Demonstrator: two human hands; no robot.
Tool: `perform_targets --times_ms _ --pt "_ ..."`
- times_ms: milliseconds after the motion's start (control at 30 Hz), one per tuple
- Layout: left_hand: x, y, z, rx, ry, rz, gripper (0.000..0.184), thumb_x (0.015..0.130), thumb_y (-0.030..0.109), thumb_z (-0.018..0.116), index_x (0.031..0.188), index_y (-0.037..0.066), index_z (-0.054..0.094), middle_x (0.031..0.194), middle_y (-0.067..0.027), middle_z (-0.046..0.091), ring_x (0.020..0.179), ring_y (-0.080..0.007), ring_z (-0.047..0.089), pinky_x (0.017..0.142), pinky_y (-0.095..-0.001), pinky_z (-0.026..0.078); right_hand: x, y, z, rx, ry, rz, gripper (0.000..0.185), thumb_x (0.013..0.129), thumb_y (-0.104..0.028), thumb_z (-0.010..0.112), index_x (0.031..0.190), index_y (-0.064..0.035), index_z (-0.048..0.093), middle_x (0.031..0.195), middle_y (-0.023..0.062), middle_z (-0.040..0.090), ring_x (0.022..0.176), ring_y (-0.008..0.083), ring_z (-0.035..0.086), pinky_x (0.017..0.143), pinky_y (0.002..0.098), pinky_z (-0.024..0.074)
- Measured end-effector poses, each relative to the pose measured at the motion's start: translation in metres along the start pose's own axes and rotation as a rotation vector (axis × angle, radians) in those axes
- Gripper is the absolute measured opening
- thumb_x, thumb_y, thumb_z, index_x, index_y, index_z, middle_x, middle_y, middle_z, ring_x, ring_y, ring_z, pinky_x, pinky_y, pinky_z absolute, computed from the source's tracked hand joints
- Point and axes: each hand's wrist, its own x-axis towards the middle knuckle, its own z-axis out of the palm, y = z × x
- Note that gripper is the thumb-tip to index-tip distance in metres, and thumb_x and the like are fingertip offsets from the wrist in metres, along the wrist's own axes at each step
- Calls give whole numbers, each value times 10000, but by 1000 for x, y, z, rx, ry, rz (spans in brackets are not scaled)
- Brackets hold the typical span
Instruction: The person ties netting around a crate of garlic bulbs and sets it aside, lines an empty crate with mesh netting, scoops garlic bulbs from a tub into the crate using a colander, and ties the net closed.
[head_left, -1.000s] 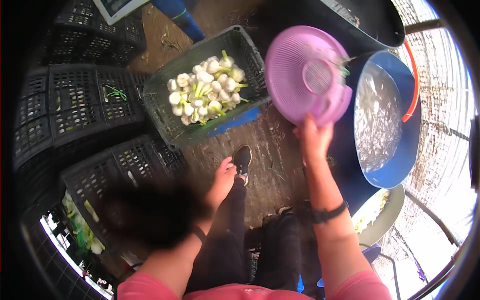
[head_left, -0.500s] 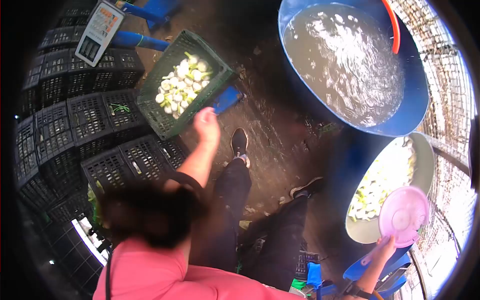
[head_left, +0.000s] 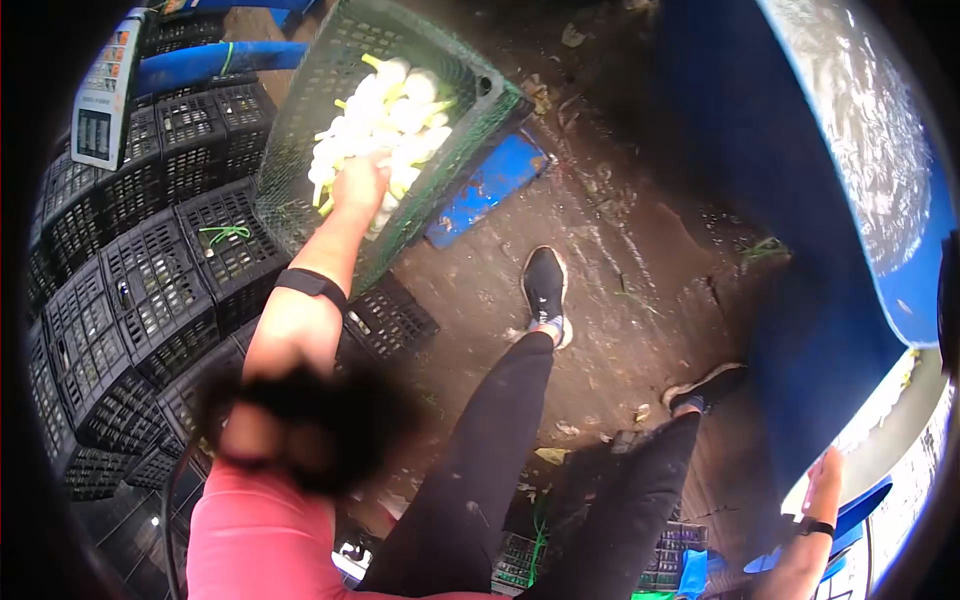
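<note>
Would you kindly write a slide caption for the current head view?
Left hand in a green crate of white bulbs, black crates stacked nearby, a blue tub of water at right.

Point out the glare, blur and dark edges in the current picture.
Head view: the white bulbs in the green crate look washed out; head view: bright glare mottles the water in the blue tub; head view: a dark, out-of-focus patch covers part of the left arm; head view: curved black borders.

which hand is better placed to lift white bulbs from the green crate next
Probably the left hand: it reaches into the green crate, at the white bulbs. The right hand is well away, by the pale basin.
</note>
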Motion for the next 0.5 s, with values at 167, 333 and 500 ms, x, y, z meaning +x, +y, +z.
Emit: perform_targets --times_ms 167,333,500 --pt "29 -32 48 146 146 -31 248 806 254 579 1034 173 637 901 -132 647 879 -298 616 778 -420 475 -11 -16 21 -62 -27 -47 284 851 -276 420 888 -8 506 560 83 477 403 180 465 331 280 367" --pt "-19 -11 -1 -497 268 -96 318 841 208 575 1082 2 564 973 -145 624 878 -261 603 769 -382 485 -39 -36 55 -156 -72 -139 282 853 -285 417 877 -17 503 555 77 474 401 176 461 330 277 362" --pt "-110 11 -52 -814 474 7 165 889 82 514 1030 12 562 811 -31 572 637 -89 517 550 -253 442 -81 -58 78 -211 -139 -204 282 856 -294 414 865 -26 500 550 72 471 399 172 458 328 274 356"
